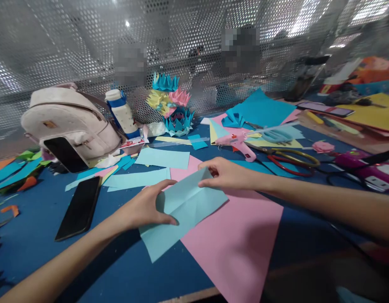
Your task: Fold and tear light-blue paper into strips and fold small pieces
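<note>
A creased light-blue sheet of paper (pixel 182 208) is held between my two hands, tilted above the blue table. My left hand (pixel 150 206) grips its left part, thumb on the near face and the fingers partly hidden behind. At the upper right edge, my right hand (pixel 224 174) pinches the paper between thumb and curled fingers. Beneath it lies a large pink sheet (pixel 238 244), reaching over the table's front edge. Light-blue paper strips (pixel 163 158) lie just beyond my left hand.
A pink glue gun (pixel 238 143) and scissors (pixel 292 158) lie beyond my right hand. Folded paper flowers (pixel 172 101) stand at the back. At left are a phone (pixel 79 208), a white backpack (pixel 68 122) and a bottle (pixel 121 113). A purple power strip (pixel 368 168) sits at right.
</note>
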Demonstrator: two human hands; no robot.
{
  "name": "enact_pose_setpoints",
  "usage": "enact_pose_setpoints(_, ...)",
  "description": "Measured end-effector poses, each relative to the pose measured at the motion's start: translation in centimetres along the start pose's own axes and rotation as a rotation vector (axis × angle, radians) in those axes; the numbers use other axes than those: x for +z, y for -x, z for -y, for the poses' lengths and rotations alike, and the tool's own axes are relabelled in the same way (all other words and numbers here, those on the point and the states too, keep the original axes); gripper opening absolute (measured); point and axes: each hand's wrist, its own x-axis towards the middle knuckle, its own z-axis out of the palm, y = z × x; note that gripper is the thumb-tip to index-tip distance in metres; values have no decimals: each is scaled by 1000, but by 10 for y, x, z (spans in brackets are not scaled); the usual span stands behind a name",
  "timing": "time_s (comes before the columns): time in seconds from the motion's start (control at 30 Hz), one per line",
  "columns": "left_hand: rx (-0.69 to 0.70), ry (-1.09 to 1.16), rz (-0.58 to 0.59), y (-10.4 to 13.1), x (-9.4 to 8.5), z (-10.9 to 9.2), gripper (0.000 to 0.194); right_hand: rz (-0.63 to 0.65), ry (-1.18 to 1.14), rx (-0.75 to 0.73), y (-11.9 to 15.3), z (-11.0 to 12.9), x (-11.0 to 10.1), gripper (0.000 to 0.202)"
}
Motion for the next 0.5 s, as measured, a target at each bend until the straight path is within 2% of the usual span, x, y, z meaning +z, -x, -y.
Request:
enact_pose_setpoints(0.1,-36,-40,-30,3,-2,0,66,-6,-10,75,9,-15,-3,24)
enact_pose_setpoints(0.17,-47,-43,2,1,-3,0,42,-10,60,89,15,-22,-6,27)
enact_pose_setpoints(0.23,-61,-39,30,-3,-3,1,27,-13,146,82,20,-26,-9,28)
enact_pose_setpoints(0.33,-36,-107,-62,-9,-2,4,19,-15,296,67,27,-28,-13,22)
enact_pose_setpoints(0.4,33,-234,-139,-10,0,5,16,-29,423,44,31,-28,-15,16)
enact_pose_setpoints(0.5,162,-456,-171,-8,3,0,18,-29,602,-67,35,-27,-15,2)
